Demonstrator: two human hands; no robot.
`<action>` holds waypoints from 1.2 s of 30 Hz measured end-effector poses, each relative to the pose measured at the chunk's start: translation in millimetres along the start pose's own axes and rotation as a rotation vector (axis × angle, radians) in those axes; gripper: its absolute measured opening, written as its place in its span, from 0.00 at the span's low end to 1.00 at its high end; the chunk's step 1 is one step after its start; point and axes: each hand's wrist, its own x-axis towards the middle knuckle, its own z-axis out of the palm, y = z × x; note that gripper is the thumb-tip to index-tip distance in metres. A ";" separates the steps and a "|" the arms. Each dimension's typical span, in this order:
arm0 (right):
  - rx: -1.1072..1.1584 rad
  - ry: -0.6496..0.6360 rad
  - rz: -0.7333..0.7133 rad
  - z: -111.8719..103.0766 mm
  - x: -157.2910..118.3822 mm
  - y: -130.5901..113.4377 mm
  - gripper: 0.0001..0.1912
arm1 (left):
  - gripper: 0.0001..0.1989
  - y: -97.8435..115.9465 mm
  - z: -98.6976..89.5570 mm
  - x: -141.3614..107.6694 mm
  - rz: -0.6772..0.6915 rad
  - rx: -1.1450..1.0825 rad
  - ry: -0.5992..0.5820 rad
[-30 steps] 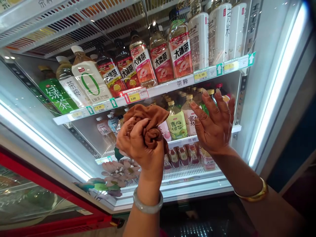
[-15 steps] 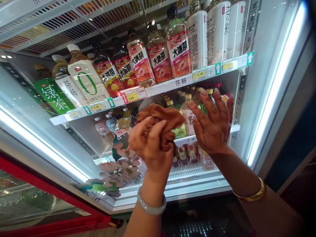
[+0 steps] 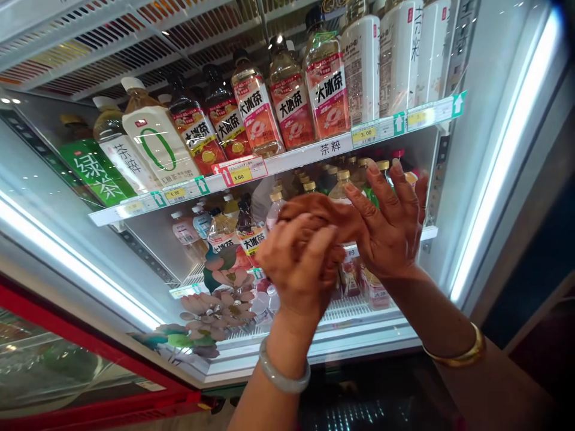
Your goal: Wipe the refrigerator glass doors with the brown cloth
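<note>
A crumpled reddish-brown cloth [image 3: 321, 209] is bunched in my left hand [image 3: 296, 263], which wears a pale bangle at the wrist. The cloth's right end reaches the fingers of my right hand [image 3: 393, 227]; whether it touches them I cannot tell. My right hand has its fingers spread, palm toward the glass door of a lit drinks cooler, and a gold bangle circles its wrist. Flower decals [image 3: 220, 305] show on the glass, left of my left hand.
Behind the glass, tea bottles [image 3: 332, 90] line the upper shelf [image 3: 296, 158], with price tags along its edge. More bottles stand below. A red-framed cooler section [image 3: 90, 353] is at the lower left, and a bright light strip [image 3: 503, 149] runs down the right.
My left hand has moved to the right with the cloth, bringing it up to my right hand. My right hand has stayed nearly in place, with its fingers spread.
</note>
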 end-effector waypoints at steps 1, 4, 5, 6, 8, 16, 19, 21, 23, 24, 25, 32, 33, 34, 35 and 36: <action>-0.009 -0.011 0.001 -0.5 0.4 -0.4 0.29 | 0.16 -9.5 -5.5 7.2 -0.052 0.025 0.046; -0.039 -0.029 0.006 -1.4 1.5 -1.0 0.30 | 0.18 -33.7 -16.4 19.2 -0.160 0.116 0.156; -0.041 -0.027 0.009 -1.3 1.6 -0.9 0.30 | 0.18 -37.8 -16.6 18.5 -0.161 0.142 0.173; -0.038 -0.025 0.009 -1.1 1.6 -0.7 0.30 | 0.18 -39.2 -15.0 15.5 -0.149 0.164 0.182; -0.020 -0.016 0.004 -0.4 1.1 0.1 0.29 | 0.17 -34.8 -7.1 4.1 -0.096 0.188 0.186; -0.016 0.030 -0.037 -0.4 0.0 -0.9 0.32 | 0.10 0.1 13.9 -26.0 0.120 0.046 0.030; -0.027 0.038 -0.041 -1.0 0.5 -2.0 0.34 | 0.12 -14.1 0.8 -9.6 0.087 0.073 0.040; -0.042 0.029 -0.039 -1.2 0.8 -2.1 0.35 | 0.14 -28.3 -9.1 2.6 -0.021 0.132 0.122; -0.050 0.018 -0.039 -1.2 0.9 -2.0 0.35 | 0.16 -39.2 -15.0 9.9 -0.109 0.183 0.185; -0.047 0.018 -0.039 -1.0 0.9 -1.9 0.35 | 0.16 -41.7 -15.6 10.7 -0.122 0.198 0.200; -0.039 0.026 -0.041 -0.8 0.8 -1.8 0.35 | 0.16 -41.8 -14.5 9.4 -0.116 0.205 0.207; -0.017 0.052 -0.053 0.8 -0.1 -1.0 0.33 | 0.10 -2.4 14.4 -37.3 0.047 0.055 0.099; -0.018 0.054 -0.057 1.0 -0.2 -0.8 0.32 | 0.09 1.9 16.1 -41.6 0.076 0.042 0.054; -0.021 0.057 -0.059 1.1 -0.3 -0.7 0.32 | 0.09 4.3 16.3 -43.1 0.099 0.033 0.010; -0.027 0.057 -0.056 1.2 -0.4 -0.7 0.32 | 0.09 4.7 14.8 -41.4 0.114 0.026 -0.017; -0.033 0.053 -0.049 1.3 -0.4 -0.7 0.32 | 0.09 3.1 11.7 -36.6 0.117 0.022 -0.025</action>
